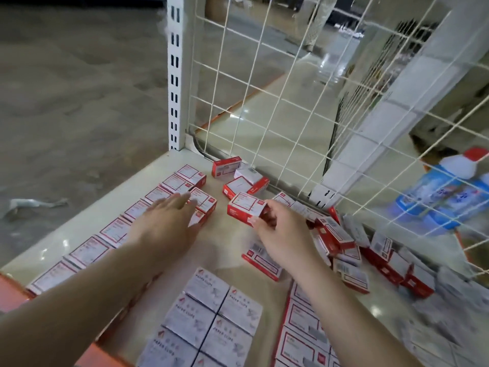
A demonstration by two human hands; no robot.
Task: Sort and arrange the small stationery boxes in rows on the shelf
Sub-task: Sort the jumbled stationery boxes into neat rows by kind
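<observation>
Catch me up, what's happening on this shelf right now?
A person is sorting small red-and-white boxes on a white shelf. The right hand grips one red box just lifted from the loose pile along the wire grid back. The left hand lies flat, fingers straight, on the second row being built beside a finished row at the shelf's left edge. Paper clip boxes sit in a neat block near the front.

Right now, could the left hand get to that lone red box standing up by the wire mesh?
Probably yes: the left hand lies flat on the row, and bare shelf runs to the red box.
</observation>
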